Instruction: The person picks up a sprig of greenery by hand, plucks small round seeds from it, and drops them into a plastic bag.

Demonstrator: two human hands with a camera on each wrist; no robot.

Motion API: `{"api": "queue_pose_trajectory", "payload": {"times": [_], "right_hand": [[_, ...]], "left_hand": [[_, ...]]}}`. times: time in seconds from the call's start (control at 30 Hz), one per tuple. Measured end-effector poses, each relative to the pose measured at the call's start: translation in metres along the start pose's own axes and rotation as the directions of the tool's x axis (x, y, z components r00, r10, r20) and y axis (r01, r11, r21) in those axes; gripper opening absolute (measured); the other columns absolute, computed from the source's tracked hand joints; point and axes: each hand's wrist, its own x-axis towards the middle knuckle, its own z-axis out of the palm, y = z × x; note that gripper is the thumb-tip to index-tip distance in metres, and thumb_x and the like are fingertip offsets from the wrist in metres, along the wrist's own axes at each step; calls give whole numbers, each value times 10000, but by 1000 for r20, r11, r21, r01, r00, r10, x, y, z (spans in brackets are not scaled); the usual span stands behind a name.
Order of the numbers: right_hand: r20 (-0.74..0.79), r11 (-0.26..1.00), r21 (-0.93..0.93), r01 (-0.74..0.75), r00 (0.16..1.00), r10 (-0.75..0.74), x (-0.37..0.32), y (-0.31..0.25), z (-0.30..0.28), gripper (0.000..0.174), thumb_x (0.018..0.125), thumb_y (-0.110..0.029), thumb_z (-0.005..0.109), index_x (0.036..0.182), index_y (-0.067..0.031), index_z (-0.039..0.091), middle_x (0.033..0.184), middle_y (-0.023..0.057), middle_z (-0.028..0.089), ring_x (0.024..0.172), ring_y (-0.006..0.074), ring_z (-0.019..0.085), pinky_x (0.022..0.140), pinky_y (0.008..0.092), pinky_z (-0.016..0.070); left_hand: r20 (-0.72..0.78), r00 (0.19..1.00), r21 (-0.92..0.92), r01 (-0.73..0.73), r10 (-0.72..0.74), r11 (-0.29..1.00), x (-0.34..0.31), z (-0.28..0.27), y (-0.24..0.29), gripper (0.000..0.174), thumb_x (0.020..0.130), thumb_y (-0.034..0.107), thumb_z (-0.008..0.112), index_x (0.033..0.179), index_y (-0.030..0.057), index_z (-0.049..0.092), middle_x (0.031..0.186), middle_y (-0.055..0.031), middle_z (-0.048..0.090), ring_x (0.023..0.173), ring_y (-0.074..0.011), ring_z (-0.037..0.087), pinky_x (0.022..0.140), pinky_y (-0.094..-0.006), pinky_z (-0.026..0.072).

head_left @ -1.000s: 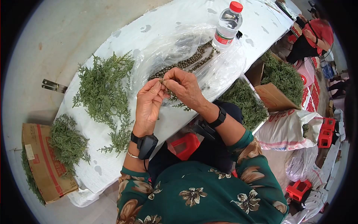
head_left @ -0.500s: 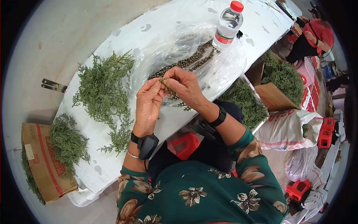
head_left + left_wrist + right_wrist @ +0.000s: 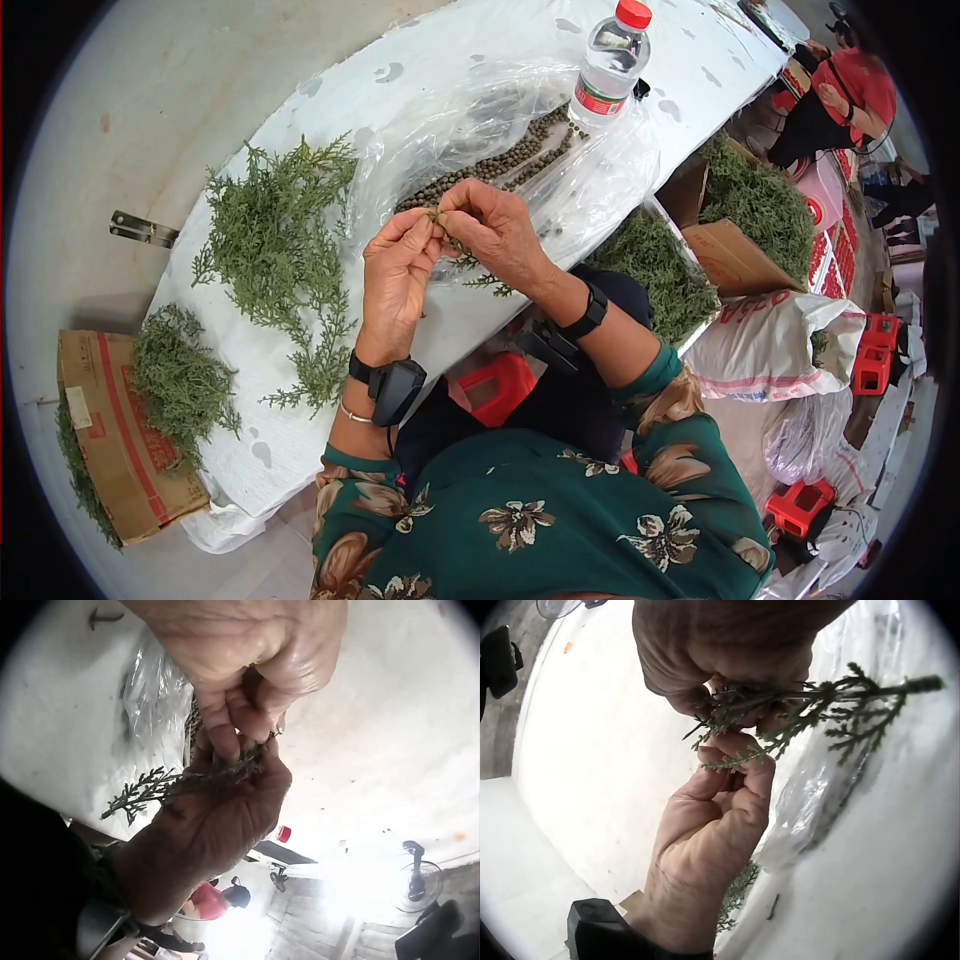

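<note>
Both hands meet over the table's near side. The right hand (image 3: 503, 235) holds a green sprig (image 3: 832, 694), whose cut stem points away from the fingers in the right wrist view. Thumb and fingers of the left hand (image 3: 395, 285) pinch at the leafy tip of that sprig, touching the right fingertips. What small piece lies between the fingertips is mostly hidden. Just beyond the hands, brown beads (image 3: 480, 170) lie in rows on a clear plastic bag (image 3: 400, 150). A loose pile of green sprigs (image 3: 270, 225) rests left of the hands.
A water bottle (image 3: 610, 65) with a red cap stands on the bag's far side. Cardboard boxes (image 3: 125, 430) with greenery stand at left and right of the white table (image 3: 300, 110). A white sack (image 3: 770, 350) lies at right. Another person (image 3: 845, 100) is at the far right.
Both hands stay in nearly the same place, fingertips together. At the far right edge, a dark-clothed figure has shifted.
</note>
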Motion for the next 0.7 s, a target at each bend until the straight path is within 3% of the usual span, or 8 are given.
{"api": "queue_pose_trajectory", "payload": {"times": [0.57,0.7], "right_hand": [[13,999,-52,-16,1000,17,-2,-3,-2,51,837,-42,540,818,-1,563,702,-10,564,635,33,490,555,189,412],[-6,991,123,-52,999,53,-1,-3,-1,52,845,-43,544,828,-2,571,708,-6,574,637,35,498,550,190,417]], "left_hand": [[40,999,-10,16,-16,1000,1,-3,-2,154,887,46,537,986,-55,597,838,-115,622,720,-155,577,672,-321,530],[-11,1000,-40,6,-6,999,2,1,-2,163,881,46,546,996,-54,602,845,-116,628,724,-155,586,670,-319,533]]}}
